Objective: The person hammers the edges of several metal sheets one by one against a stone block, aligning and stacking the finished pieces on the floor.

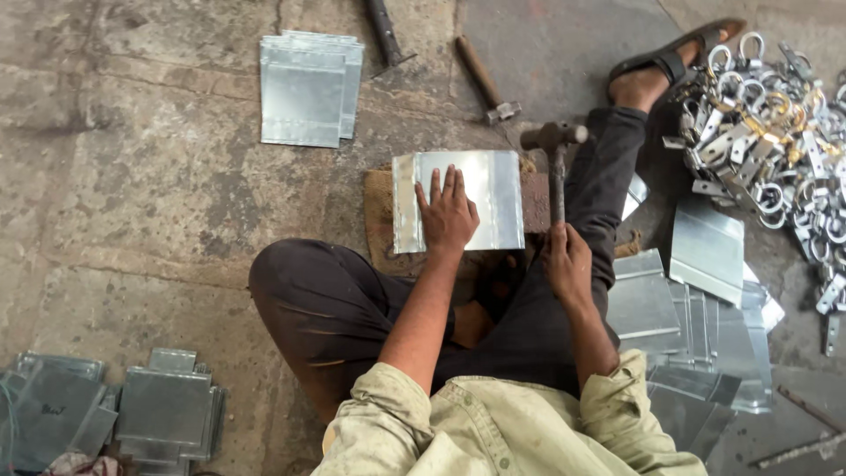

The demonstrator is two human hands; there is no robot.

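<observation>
On concrete floor (pixel 132 176), metal sheet (pixel 489 198) under left hand (pixel 448 214), hammer (pixel 555 167) in right hand (pixel 568 263)

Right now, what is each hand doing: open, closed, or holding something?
Left hand: open, pressed flat on the metal sheet.
Right hand: closed around the hammer handle.

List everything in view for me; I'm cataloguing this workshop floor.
sheet: one, shiny silver, on brown pad under left hand
sheet stacks: several, grey, top left, bottom left, right
hammer: one, dark, in right hand
spare hammer: one, wooden handle, top centre
hasps: a heap, silver and brass, right
floor: concrete, grey
sandal: one, dark, top right
left hand: flat on sheet
right hand: gripping hammer
</observation>
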